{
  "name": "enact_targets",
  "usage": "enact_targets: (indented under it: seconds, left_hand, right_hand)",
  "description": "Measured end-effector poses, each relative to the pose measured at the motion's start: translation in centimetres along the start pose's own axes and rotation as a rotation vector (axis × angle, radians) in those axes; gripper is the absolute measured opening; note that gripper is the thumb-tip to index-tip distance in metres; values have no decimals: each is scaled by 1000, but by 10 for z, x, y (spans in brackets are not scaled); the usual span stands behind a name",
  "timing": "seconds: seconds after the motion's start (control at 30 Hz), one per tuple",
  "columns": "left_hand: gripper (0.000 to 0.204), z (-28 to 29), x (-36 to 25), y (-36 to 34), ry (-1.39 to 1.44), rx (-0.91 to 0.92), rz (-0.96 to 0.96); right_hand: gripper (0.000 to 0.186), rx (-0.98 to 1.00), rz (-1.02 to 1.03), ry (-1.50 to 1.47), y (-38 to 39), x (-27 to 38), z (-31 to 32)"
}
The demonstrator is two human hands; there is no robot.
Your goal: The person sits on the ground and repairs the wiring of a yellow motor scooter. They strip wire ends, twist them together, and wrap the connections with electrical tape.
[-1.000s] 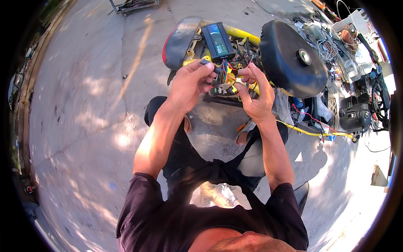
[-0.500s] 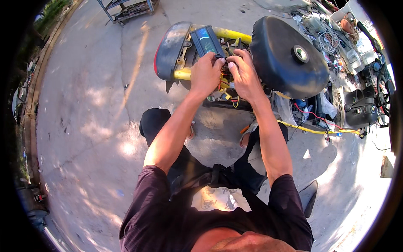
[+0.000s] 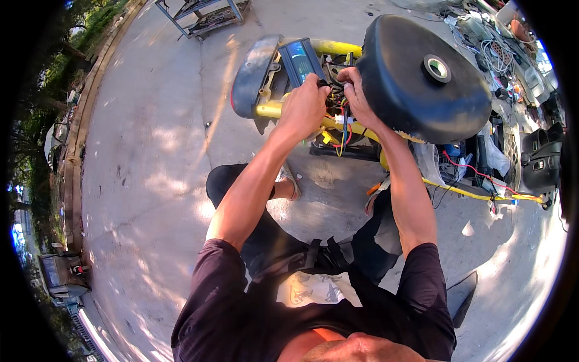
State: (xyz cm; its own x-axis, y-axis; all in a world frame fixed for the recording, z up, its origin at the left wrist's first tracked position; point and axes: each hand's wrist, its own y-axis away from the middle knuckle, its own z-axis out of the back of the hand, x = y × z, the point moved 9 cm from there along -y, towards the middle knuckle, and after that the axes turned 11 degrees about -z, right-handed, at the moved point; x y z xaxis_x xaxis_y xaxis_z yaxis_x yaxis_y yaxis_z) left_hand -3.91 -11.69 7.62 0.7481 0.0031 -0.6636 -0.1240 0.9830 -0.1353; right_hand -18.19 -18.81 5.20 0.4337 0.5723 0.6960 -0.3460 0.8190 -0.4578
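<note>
My left hand (image 3: 304, 105) is closed on a small black piece (image 3: 322, 83) just below the dark rectangular box (image 3: 298, 60) that lies in the yellow frame (image 3: 270, 110) of a small vehicle. My right hand (image 3: 356, 96) is pinched among thin wires right of it; what its fingertips hold is too small to name. A bundle of coloured wires with a yellow connector (image 3: 329, 137) hangs below both hands. A large black padded seat (image 3: 410, 78) stands at the right of the wiring, and a grey rear cover (image 3: 250, 78) sits on the left.
A metal cart (image 3: 199, 18) stands at the back left. Tangled cables (image 3: 497, 60), plastic bags and a black case (image 3: 537, 160) crowd the right side. My knees are bent below the vehicle on the concrete ground (image 3: 145, 193). A curb (image 3: 81, 157) runs along the left.
Both hands have moved up toward the lower end of the box and closer together than a second ago. The coloured wires now show hanging beneath them. The camera view has shifted slightly.
</note>
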Motion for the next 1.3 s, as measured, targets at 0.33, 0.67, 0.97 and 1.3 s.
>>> enact_targets:
  seconds: [0.33,0.67,0.97,1.3]
  left_hand:
    - [34,-9,11,-6,32,-28,-97]
    - [33,-7,-1,-22,-31,-9,-173]
    - [29,-6,6,-29,151,-4,-110]
    - [34,-5,6,-30,21,-87,-10]
  right_hand:
    - [19,58,114,-84,2,-9,1]
    - [12,168,19,-338,-8,-12,-3]
    - [11,187,36,-342,-8,-5,0]
    - [15,301,-151,-876,-9,-41,-26]
